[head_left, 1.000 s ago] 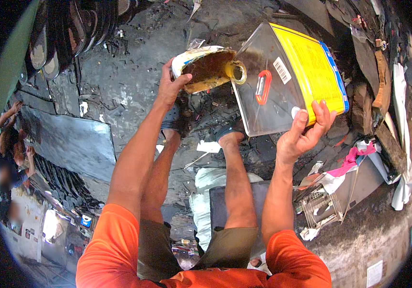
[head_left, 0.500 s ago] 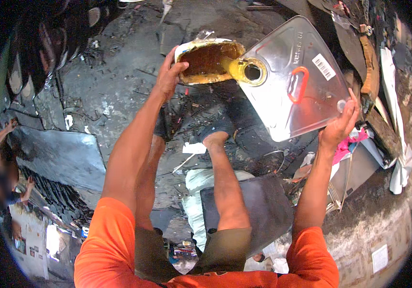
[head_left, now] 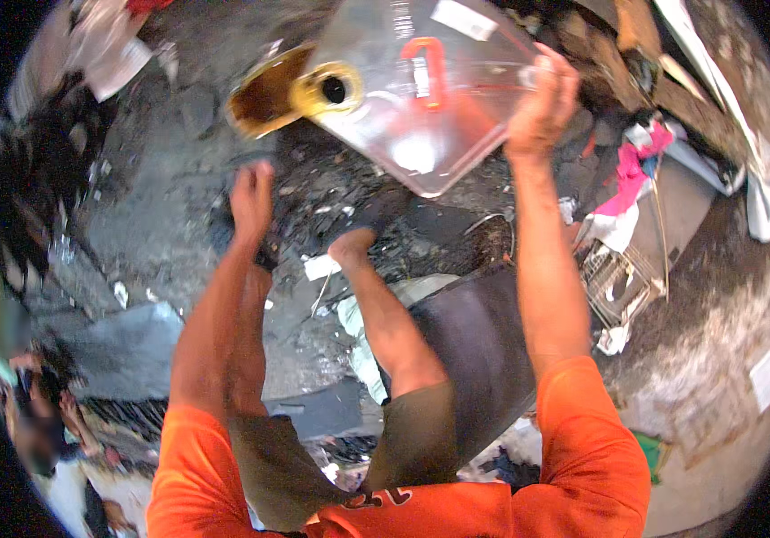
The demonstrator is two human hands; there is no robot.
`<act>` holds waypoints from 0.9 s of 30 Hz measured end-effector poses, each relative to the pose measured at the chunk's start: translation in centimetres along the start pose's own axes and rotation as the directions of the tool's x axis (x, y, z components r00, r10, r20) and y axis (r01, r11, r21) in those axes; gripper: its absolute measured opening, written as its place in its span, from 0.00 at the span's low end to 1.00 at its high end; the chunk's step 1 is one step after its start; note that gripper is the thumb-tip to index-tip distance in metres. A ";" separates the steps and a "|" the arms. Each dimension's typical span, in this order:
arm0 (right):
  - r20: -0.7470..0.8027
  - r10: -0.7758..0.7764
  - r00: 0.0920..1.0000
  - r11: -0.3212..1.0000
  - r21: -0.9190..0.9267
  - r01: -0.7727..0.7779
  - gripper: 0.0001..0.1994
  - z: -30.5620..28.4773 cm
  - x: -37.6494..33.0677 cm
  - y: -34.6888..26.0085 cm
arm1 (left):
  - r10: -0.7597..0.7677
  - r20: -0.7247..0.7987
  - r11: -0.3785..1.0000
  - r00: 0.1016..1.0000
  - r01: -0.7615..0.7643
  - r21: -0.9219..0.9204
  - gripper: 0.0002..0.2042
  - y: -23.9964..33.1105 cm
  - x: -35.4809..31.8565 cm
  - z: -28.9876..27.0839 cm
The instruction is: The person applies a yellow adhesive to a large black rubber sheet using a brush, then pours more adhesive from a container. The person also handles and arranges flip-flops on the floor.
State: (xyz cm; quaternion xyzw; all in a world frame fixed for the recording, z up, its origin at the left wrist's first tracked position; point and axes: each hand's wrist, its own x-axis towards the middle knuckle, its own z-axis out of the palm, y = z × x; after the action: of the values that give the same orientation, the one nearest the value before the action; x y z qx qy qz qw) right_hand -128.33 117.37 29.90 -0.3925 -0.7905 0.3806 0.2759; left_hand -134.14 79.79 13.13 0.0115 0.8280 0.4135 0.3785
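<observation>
My right hand (head_left: pixel 542 108) grips the bottom-end corner of a rectangular metal can (head_left: pixel 483 90), fingers along its edge. The silvery can is tilted, with a red handle (head_left: pixel 436 76) and a yellow-coated round spout (head_left: pixel 334 90) on its top. Below and left of the spout is a cut-open container (head_left: pixel 264 99), its inside coated amber; the can's spout end overlaps its rim. My left hand (head_left: pixel 253 202) is apart from both, nearer to me than the container. Motion smears its fingers, and nothing is visible in it.
Scraps litter the dark floor (head_left: pixel 313 215). A dark sheet-like slab (head_left: pixel 483 350) lies by my right leg. Pink cloth (head_left: pixel 631 179), a wire rack (head_left: pixel 622 282) and wooden pieces (head_left: pixel 636 36) are at right. Another person (head_left: pixel 48 412) is at the far left.
My left hand has let go of the cut-open container and drawn back toward me. The view has shifted, and the can and container appear farther up and left.
</observation>
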 end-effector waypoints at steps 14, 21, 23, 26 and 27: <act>-0.222 -0.254 0.941 0.961 0.048 0.271 0.11 0.6 -0.3 1.7 | 0.727 0.525 0.226 0.442 -0.876 0.426 0.16 9.4 -2.0 41.5; -0.118 0.018 0.993 0.966 0.258 0.013 0.12 0.0 -1.6 3.2 | 0.670 0.511 0.385 0.538 -0.841 0.381 0.16 8.2 -2.3 39.8; -0.136 0.002 0.991 0.969 0.247 0.032 0.13 -0.2 -1.4 3.3 | 0.650 0.501 0.437 0.571 -0.820 0.368 0.16 7.7 -2.6 39.5; -0.129 0.008 0.992 0.974 0.224 0.021 0.13 -0.3 -1.9 3.1 | 0.625 0.474 0.517 0.621 -0.783 0.344 0.15 6.9 -2.9 38.9; -0.126 0.010 0.992 0.969 0.246 0.022 0.13 -0.2 -1.8 3.0 | 0.619 0.461 0.542 0.636 -0.771 0.335 0.15 6.9 -2.6 38.9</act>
State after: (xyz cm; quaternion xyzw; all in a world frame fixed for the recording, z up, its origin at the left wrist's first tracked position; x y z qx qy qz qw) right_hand -125.96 117.12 27.29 -0.3761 -0.7190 0.4496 0.3734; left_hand -109.57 109.81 5.08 0.5011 0.7652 0.2921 0.2792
